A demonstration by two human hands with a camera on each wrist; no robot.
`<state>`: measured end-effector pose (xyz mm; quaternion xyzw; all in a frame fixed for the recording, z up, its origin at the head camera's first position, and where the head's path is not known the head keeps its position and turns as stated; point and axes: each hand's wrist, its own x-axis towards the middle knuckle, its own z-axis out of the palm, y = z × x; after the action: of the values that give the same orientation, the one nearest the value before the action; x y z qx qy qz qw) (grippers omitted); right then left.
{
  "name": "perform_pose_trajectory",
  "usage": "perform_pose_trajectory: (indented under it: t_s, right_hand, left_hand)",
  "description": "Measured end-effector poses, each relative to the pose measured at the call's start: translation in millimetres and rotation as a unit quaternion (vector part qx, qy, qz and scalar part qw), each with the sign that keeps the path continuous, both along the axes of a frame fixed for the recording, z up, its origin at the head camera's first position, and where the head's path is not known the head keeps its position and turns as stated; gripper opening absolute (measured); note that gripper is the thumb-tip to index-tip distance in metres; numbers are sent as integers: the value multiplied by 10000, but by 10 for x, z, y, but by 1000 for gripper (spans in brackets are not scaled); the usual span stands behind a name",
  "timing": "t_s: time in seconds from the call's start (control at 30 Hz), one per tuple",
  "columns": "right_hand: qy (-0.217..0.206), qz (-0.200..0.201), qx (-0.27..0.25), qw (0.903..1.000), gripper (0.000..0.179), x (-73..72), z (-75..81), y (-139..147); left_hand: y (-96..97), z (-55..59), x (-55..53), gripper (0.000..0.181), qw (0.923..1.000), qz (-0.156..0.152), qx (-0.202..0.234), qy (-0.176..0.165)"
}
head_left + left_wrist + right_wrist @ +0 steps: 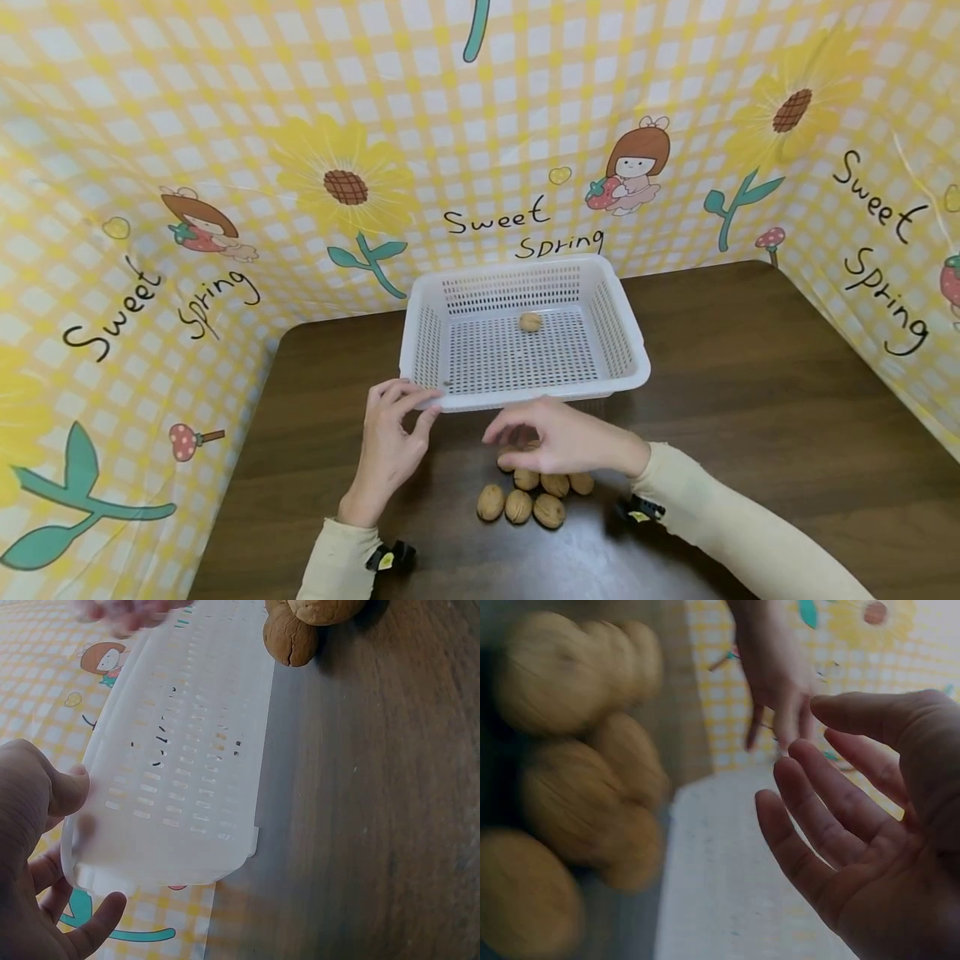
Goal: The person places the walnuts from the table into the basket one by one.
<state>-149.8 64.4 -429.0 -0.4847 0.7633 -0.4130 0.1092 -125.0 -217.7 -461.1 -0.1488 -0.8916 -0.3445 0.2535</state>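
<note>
My left hand (393,437) is at the near left corner of a white perforated plastic basket (525,400). In the left wrist view its thumb and fingers pinch the rim there. Over a cluster of walnuts (549,511) in front of the basket hovers my right hand (573,437). In the right wrist view its fingers (832,795) are loosely bent with nothing between them, and the walnuts beside it look blurred. It hides part of the cluster in the head view. Inside the basket, toward the back, lies a single walnut (530,322).
The dark wooden table (735,400) carries the basket and walnuts. A yellow checked cloth (480,125) with flowers and cartoon figures rises behind the table and along both sides. Each wrist wears a small black device (392,557).
</note>
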Motion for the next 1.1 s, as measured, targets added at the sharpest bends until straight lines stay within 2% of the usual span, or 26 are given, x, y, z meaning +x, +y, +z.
perform_pose_trajectory:
  t_s: [0.13, 0.4, 0.57, 0.83, 1.1]
  right_hand:
    - [349, 348, 345, 9982, 26, 81, -144, -108]
    - [605, 384, 1062, 9918, 31, 150, -264, -243]
    - [909, 428, 1210, 9875, 32, 146, -324, -285]
    - [1159, 400, 1479, 9814, 31, 174, -426, -319]
    - [1206, 383, 1561, 9796, 29, 175, -442, -338]
  left_hand:
    - [-6, -5, -2, 17, 10000, 21, -11, -19]
    - [-6, -11, -15, 17, 10000, 15, -16, 30]
    - [-7, -4, -10, 18, 10000, 30, -36, 12]
    - [-4, 0, -12, 17, 10000, -18, 27, 63]
    - [-2, -8, -8, 17, 10000, 2, 8, 37]
